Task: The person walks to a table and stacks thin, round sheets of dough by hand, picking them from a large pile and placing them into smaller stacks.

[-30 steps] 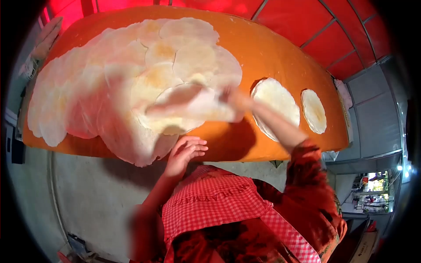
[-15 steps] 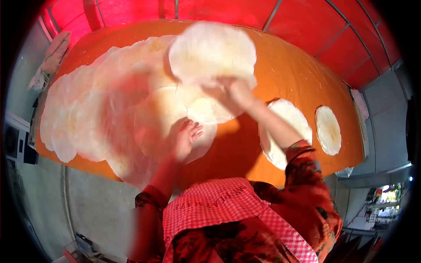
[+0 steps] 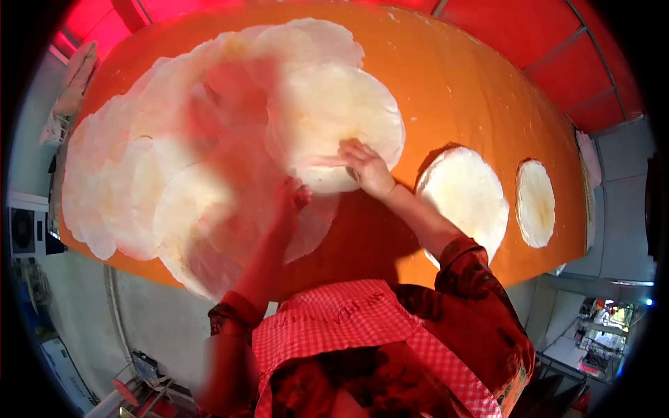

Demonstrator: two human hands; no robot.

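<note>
A large pale round sheet (image 3: 334,111) lies on top of a spread of overlapping thin sheets (image 3: 111,174). My right hand (image 3: 368,168) rests over its lower right part, palm down, with the fingers reaching onto the sheet. Along the sheet's lower left edge is my left hand (image 3: 296,195), its fingers curled near the edge; whether they pinch it is hidden by blur. A hazy red smear covers part of the sheets left of centre.
To the right, a stack of pale rounds (image 3: 463,202) and a smaller stack (image 3: 536,204) lie on the orange table (image 3: 432,90). A bundled cloth (image 3: 78,80) sits at the table's far left edge.
The large round sheet has come down from its raised, blurred position onto the spread. My right hand has moved slightly down with it, and my left hand has shifted slightly up.
</note>
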